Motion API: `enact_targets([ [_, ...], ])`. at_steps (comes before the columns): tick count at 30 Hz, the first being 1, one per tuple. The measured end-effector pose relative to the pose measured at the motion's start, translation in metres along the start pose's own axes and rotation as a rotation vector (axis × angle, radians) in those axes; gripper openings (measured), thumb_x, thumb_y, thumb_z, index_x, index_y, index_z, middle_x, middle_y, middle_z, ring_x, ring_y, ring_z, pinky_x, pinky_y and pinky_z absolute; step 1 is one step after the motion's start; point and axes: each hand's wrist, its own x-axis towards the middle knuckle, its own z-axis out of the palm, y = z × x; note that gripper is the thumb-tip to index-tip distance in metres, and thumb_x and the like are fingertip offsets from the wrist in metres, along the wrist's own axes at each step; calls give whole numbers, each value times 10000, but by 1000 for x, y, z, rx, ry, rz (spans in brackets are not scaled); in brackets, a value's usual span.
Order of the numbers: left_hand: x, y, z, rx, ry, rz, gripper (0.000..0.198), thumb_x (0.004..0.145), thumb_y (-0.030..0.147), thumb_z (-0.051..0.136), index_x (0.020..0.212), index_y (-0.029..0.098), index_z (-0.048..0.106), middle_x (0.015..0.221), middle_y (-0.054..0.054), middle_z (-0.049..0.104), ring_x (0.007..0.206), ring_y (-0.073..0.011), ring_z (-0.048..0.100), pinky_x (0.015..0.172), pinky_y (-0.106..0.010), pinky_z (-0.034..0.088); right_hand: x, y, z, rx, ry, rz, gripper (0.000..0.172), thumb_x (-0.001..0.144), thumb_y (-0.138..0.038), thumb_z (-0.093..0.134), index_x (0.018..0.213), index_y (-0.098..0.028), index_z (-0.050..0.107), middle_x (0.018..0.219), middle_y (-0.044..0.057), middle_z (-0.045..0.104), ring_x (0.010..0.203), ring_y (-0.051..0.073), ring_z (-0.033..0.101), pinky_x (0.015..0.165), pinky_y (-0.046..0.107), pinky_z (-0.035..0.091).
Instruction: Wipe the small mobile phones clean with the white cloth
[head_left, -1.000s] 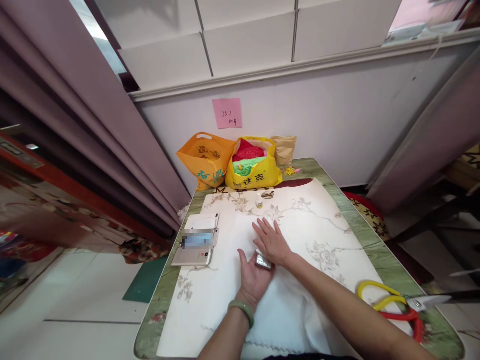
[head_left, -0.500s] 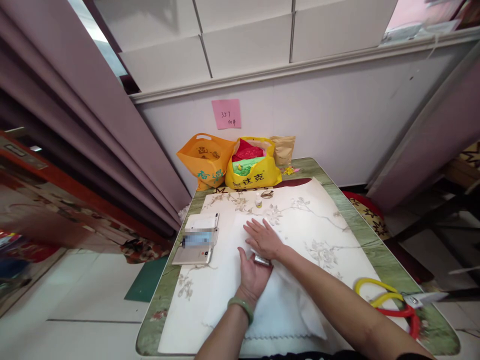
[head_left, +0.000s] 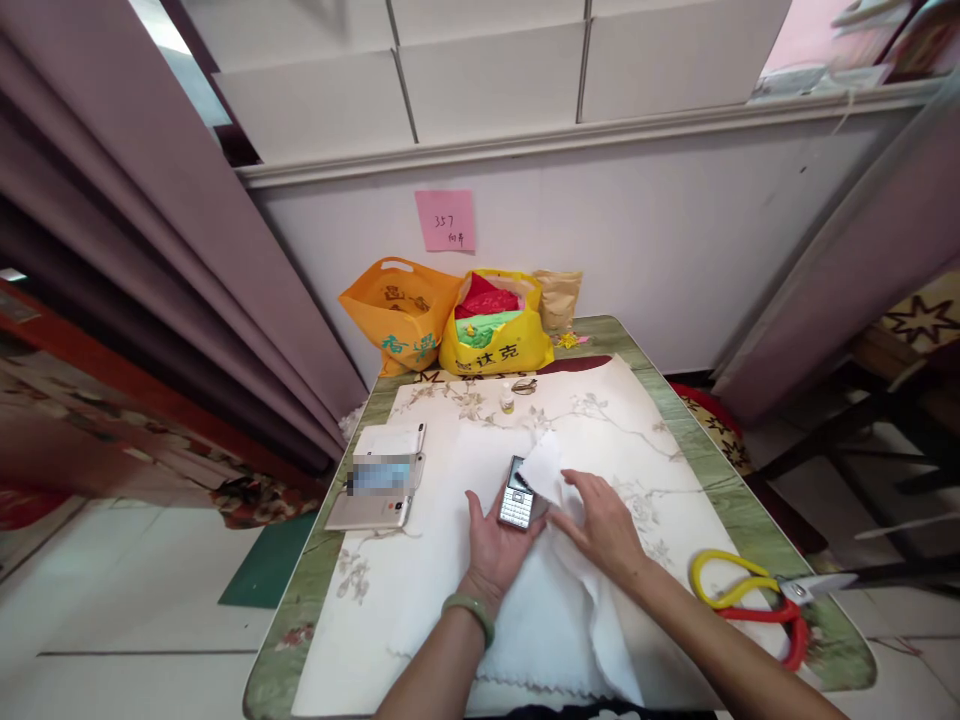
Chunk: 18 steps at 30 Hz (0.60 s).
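My left hand point(head_left: 493, 545), with a green bangle on its wrist, lies palm up on the table and holds a small silver keypad phone point(head_left: 516, 494), screen end pointing away from me. To its right, my right hand point(head_left: 604, 525) pinches a corner of a white cloth point(head_left: 544, 468) and lifts it beside the phone. The rest of the cloth spreads out under both hands on a floral paper sheet point(head_left: 637, 440) that covers the green table point(head_left: 679, 400).
Stacked smartphones point(head_left: 379, 485) lie at the left of the sheet. Yellow and red scissors point(head_left: 750, 600) sit at the right edge. An orange bag point(head_left: 397, 310) and a yellow bag point(head_left: 491, 345) stand at the back by the wall, with a small bottle point(head_left: 508, 400) in front.
My right hand lay flat over the cloth and phone; it has pulled back to the right, lifting the cloth corner, and the phone in my left hand is now uncovered.
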Motion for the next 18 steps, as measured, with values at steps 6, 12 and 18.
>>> enact_targets([
  [6, -5, 2, 9, 45, -54, -61, 810, 823, 734, 373, 1384, 157, 459, 1339, -214, 547, 1268, -424, 453, 999, -693, 303, 13, -20, 9, 124, -152, 252, 363, 826, -304, 529, 1183, -239, 546, 896, 18, 682, 740, 193, 635, 662, 296, 468],
  [12, -8, 2, 11, 1, 21, -28, 736, 871, 660, 386, 1390, 141, 433, 1333, -204, 558, 1328, -348, 414, 1031, -688, 297, 32, -2, -23, 480, 35, 413, 328, 878, -430, 470, 988, -199, 676, 681, -8, 639, 622, 162, 575, 588, 250, 432],
  [18, -5, -1, 8, -11, 89, 2, 716, 868, 636, 433, 1345, 105, 484, 1380, -212, 514, 1339, -326, 415, 1070, -553, 354, 33, 22, -56, 611, 123, 583, 483, 832, -555, 540, 1071, -154, 666, 585, -34, 570, 476, 123, 465, 427, 215, 334],
])
